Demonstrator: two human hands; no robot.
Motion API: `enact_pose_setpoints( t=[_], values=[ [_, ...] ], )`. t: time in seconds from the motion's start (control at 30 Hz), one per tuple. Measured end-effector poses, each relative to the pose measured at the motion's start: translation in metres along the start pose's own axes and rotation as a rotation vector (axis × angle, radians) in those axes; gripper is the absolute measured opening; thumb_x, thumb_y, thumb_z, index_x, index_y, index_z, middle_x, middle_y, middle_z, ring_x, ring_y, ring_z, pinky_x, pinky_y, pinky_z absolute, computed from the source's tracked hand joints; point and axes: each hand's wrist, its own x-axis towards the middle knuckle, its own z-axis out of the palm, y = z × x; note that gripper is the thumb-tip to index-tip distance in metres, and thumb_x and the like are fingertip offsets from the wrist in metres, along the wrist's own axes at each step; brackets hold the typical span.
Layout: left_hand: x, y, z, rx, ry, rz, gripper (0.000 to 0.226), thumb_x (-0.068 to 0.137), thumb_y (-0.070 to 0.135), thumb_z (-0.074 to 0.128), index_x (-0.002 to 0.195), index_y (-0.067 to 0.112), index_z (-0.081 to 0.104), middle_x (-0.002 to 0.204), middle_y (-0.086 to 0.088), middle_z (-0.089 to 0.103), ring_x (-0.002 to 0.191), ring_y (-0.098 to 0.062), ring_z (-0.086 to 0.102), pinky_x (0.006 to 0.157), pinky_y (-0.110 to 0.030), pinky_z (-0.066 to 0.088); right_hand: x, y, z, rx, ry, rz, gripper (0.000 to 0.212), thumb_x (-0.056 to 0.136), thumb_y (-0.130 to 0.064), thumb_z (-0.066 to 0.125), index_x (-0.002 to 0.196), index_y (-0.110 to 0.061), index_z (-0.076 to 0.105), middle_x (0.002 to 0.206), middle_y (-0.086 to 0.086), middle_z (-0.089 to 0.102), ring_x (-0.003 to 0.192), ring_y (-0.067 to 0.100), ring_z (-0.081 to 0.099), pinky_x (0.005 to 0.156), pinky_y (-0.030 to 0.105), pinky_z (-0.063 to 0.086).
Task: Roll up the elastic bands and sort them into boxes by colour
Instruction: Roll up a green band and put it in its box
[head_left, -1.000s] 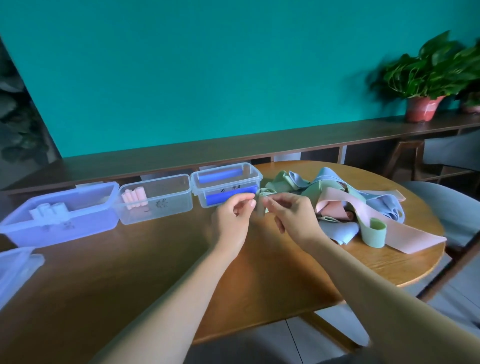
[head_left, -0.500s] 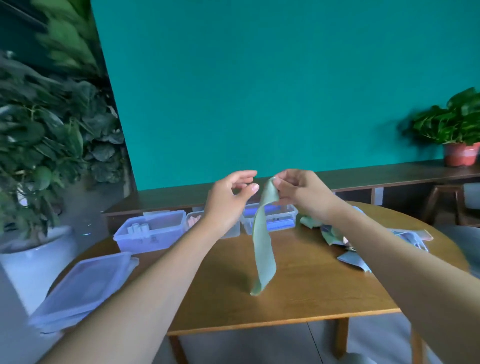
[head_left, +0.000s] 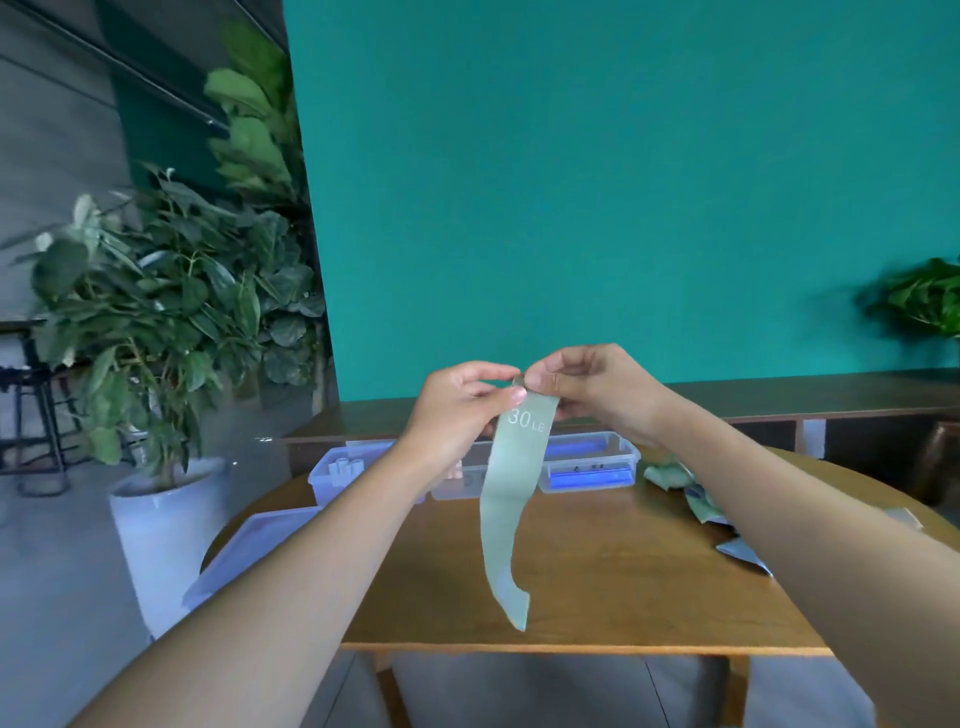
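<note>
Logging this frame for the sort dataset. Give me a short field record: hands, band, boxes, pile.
left hand: pinches top edge of green band
right hand: pinches same edge, beside the left
green band: unrolled, hangs over table, printed "30 LB" near top
boxes: three in a row, lids off; blue box holds blue rolls, left box pale rolls, middle box mostly hidden
pile: loose bands on the right, partly hidden by right arm
lid: near left edge

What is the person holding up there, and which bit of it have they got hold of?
A green elastic band. Both hands pinch its top edge: left hand at one corner, right hand at the other. The rest hangs free above the table.
</note>
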Motion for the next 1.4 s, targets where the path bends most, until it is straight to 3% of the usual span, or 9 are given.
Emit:
enact_pose_setpoints(
  t=[0.2, 0.43, 0.63, 0.73, 0.83, 1.07, 1.2, 1.3, 1.4],
  values=[
    [-0.009, -0.012, -0.007, -0.012, 0.052, 0.004, 0.024, 0.087, 0.008, 0.076, 0.110, 0.013, 0.069, 0.084, -0.012, 0.077, 0.070, -0.023, 0.069, 0.059, -0.032, 0.054, -0.003, 0.009, 0.000, 0.162, -0.017, 0.107, 0.028, 0.081, -0.014, 0.078, 0.106, -0.004, 0.068, 0.085, 0.008, 0.072, 0.076, 0.016, 0.068, 0.072, 0.024, 0.057],
    [-0.005, -0.053, -0.008, 0.009, 0.034, -0.046, 0.020, 0.088, 0.002, 0.073, 0.108, 0.007, 0.070, 0.083, -0.012, 0.076, 0.062, -0.014, 0.067, 0.052, -0.026, 0.054, 0.007, 0.058, 0.005, 0.151, 0.005, 0.187, 0.035, 0.079, -0.015, 0.082, 0.110, -0.003, 0.071, 0.087, 0.007, 0.073, 0.077, 0.015, 0.068, 0.075, 0.025, 0.056],
    [0.014, -0.124, -0.005, 0.047, 0.087, -0.156, 0.014, 0.088, 0.004, 0.073, 0.101, 0.008, 0.072, 0.091, -0.009, 0.076, 0.070, -0.013, 0.070, 0.052, -0.024, 0.054, 0.022, 0.128, 0.015, 0.126, 0.034, 0.276, 0.026, 0.083, -0.007, 0.080, 0.108, -0.006, 0.070, 0.090, 0.004, 0.075, 0.083, 0.013, 0.069, 0.071, 0.024, 0.057],
    [0.025, -0.162, -0.004, 0.086, 0.109, -0.201, 0.014, 0.087, 0.006, 0.075, 0.100, 0.011, 0.074, 0.091, 0.003, 0.075, 0.080, -0.012, 0.071, 0.055, -0.024, 0.055, 0.031, 0.165, 0.021, 0.113, 0.062, 0.306, 0.026, 0.084, -0.008, 0.080, 0.108, -0.008, 0.070, 0.090, 0.001, 0.074, 0.087, 0.011, 0.068, 0.075, 0.025, 0.055],
    [0.038, -0.196, -0.005, 0.085, 0.122, -0.246, 0.013, 0.086, 0.007, 0.076, 0.097, 0.014, 0.075, 0.091, -0.002, 0.077, 0.079, -0.012, 0.071, 0.056, -0.025, 0.055, 0.040, 0.198, 0.024, 0.118, 0.076, 0.337, 0.031, 0.083, -0.012, 0.081, 0.112, -0.006, 0.070, 0.094, 0.003, 0.075, 0.089, 0.011, 0.069, 0.076, 0.024, 0.054],
    [0.065, -0.247, -0.009, 0.032, 0.133, -0.304, 0.017, 0.086, 0.006, 0.077, 0.101, 0.013, 0.076, 0.096, -0.002, 0.077, 0.087, -0.017, 0.074, 0.059, -0.027, 0.056, 0.067, 0.251, 0.026, 0.217, 0.105, 0.367, 0.033, 0.083, -0.007, 0.081, 0.112, 0.000, 0.069, 0.078, -0.003, 0.071, 0.069, 0.007, 0.066, 0.066, 0.024, 0.049],
    [0.078, -0.269, -0.010, 0.023, 0.149, -0.313, 0.017, 0.085, 0.007, 0.077, 0.101, 0.013, 0.076, 0.095, -0.002, 0.077, 0.088, -0.018, 0.074, 0.062, -0.028, 0.057, 0.083, 0.273, 0.028, 0.179, 0.132, 0.372, 0.033, 0.083, -0.008, 0.081, 0.112, 0.000, 0.068, 0.082, 0.000, 0.071, 0.068, 0.007, 0.066, 0.066, 0.023, 0.051],
    [0.088, -0.285, -0.011, 0.039, 0.171, -0.311, 0.017, 0.085, 0.010, 0.078, 0.101, 0.015, 0.077, 0.095, 0.000, 0.077, 0.087, -0.017, 0.073, 0.064, -0.028, 0.058, 0.091, 0.289, 0.032, 0.121, 0.166, 0.378, 0.034, 0.083, -0.014, 0.082, 0.112, -0.001, 0.068, 0.089, 0.008, 0.073, 0.074, 0.012, 0.067, 0.066, 0.024, 0.053],
    [0.094, -0.299, -0.011, 0.052, 0.211, -0.310, 0.016, 0.085, 0.012, 0.079, 0.099, 0.018, 0.077, 0.095, 0.002, 0.077, 0.088, -0.016, 0.073, 0.066, -0.027, 0.059, 0.095, 0.302, 0.036, 0.013, 0.227, 0.362, 0.034, 0.085, -0.026, 0.082, 0.111, -0.008, 0.069, 0.088, 0.004, 0.076, 0.068, 0.014, 0.065, 0.073, 0.026, 0.056]
  ],
)
